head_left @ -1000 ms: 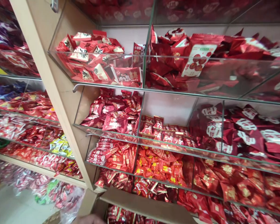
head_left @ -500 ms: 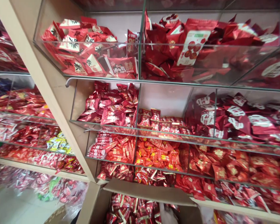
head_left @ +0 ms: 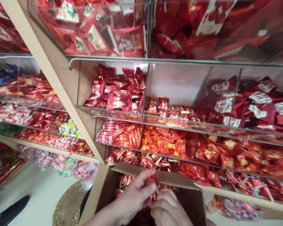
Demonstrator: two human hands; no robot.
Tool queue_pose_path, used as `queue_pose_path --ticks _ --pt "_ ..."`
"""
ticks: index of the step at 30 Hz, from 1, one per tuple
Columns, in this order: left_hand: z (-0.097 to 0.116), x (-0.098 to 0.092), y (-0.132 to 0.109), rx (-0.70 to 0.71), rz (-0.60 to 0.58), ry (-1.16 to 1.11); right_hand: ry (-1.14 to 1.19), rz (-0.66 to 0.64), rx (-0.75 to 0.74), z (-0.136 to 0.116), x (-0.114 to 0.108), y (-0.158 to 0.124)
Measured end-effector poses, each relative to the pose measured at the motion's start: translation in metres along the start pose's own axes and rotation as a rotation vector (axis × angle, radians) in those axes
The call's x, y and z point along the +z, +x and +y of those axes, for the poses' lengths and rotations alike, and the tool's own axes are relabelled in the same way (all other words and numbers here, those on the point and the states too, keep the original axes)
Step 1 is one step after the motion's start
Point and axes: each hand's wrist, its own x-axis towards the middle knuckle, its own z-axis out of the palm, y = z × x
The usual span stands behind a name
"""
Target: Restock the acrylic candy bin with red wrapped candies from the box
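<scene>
Above an open cardboard box (head_left: 102, 188), my left hand (head_left: 139, 190) is closed around shiny red wrapped candies (head_left: 152, 180), pinched between thumb and fingers. My right hand (head_left: 167, 207) is right beside it, fingers curled against the same bunch of candies; how many it grips is hidden. More red wrapped candies (head_left: 125, 181) lie in the box behind and below my hands. The box stands against the foot of the shelves, one flap (head_left: 167, 176) leaning on the lowest row.
Clear-fronted shelf bins (head_left: 169, 121) of red packets rise in front. A slanting wooden post (head_left: 52, 78) divides them from shelves on the left. Bagged sweets (head_left: 58, 160) lie low on the left; a round woven stool (head_left: 68, 204) and a dark shoe (head_left: 13, 212) are below.
Both hands have come up over the box with red candies; before, only part of one hand showed inside it. The view has tilted down, so the shelves sit higher.
</scene>
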Motion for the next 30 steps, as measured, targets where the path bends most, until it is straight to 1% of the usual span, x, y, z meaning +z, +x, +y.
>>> queue_pose_path --ticks 1,2,3,4,6,7,8,9,10,11,14,17,19,22,23,24,25,26,28,30 --pt "0.01 0.008 -0.001 0.117 -0.011 0.06 -0.002 0.003 -0.009 -0.006 -0.012 0.01" --pt "0.019 0.014 -0.003 0.197 -0.041 0.119 0.029 0.01 0.007 -0.009 -0.023 0.019" --pt "0.028 0.018 -0.005 0.256 -0.074 0.171 0.062 0.059 0.094 -0.011 -0.033 0.026" --pt "0.035 0.022 -0.008 0.294 -0.106 0.211 0.107 0.14 0.213 -0.011 -0.041 0.031" --pt "0.045 0.027 -0.012 0.31 -0.168 0.265 0.245 0.315 0.513 -0.007 -0.051 0.038" --pt "0.047 0.029 -0.014 0.302 -0.201 0.288 0.339 0.357 0.642 -0.004 -0.053 0.04" --pt "0.049 0.032 -0.016 0.292 -0.231 0.304 0.453 0.356 0.73 0.0 -0.054 0.042" --pt "0.049 0.034 -0.016 0.288 -0.251 0.312 0.571 0.324 0.781 0.003 -0.054 0.044" --pt "0.047 0.036 -0.016 0.29 -0.263 0.309 0.675 0.302 0.798 0.005 -0.053 0.046" --pt "0.046 0.037 -0.014 0.3 -0.267 0.295 0.756 0.311 0.801 0.007 -0.052 0.048" --pt "0.04 0.039 -0.007 0.359 -0.251 0.22 0.927 0.491 0.823 0.007 -0.048 0.052" --pt "0.038 0.037 -0.001 0.383 -0.238 0.14 1.061 0.651 0.854 0.004 -0.048 0.055" --pt "0.04 0.037 0.0 0.356 -0.22 0.09 1.156 0.722 0.86 0.003 -0.05 0.056" --pt "0.041 0.038 -0.001 0.293 -0.236 0.028 1.272 0.808 0.854 0.004 -0.052 0.059" --pt "0.04 0.038 -0.001 0.296 -0.232 0.041 1.276 0.819 0.862 0.005 -0.052 0.059" --pt "0.04 0.038 -0.002 0.332 -0.203 0.093 1.256 0.821 0.882 0.006 -0.052 0.059" --pt "0.039 0.037 -0.002 0.404 -0.145 0.187 1.213 0.815 0.91 0.006 -0.051 0.059" --pt "0.039 0.035 -0.002 0.51 -0.071 0.325 1.164 0.804 0.939 0.005 -0.05 0.059" --pt "0.04 0.029 0.0 0.811 0.054 0.693 1.119 0.771 0.953 0.001 -0.047 0.058" --pt "0.042 0.023 0.003 1.139 0.118 1.087 1.154 0.725 0.901 -0.004 -0.044 0.058"
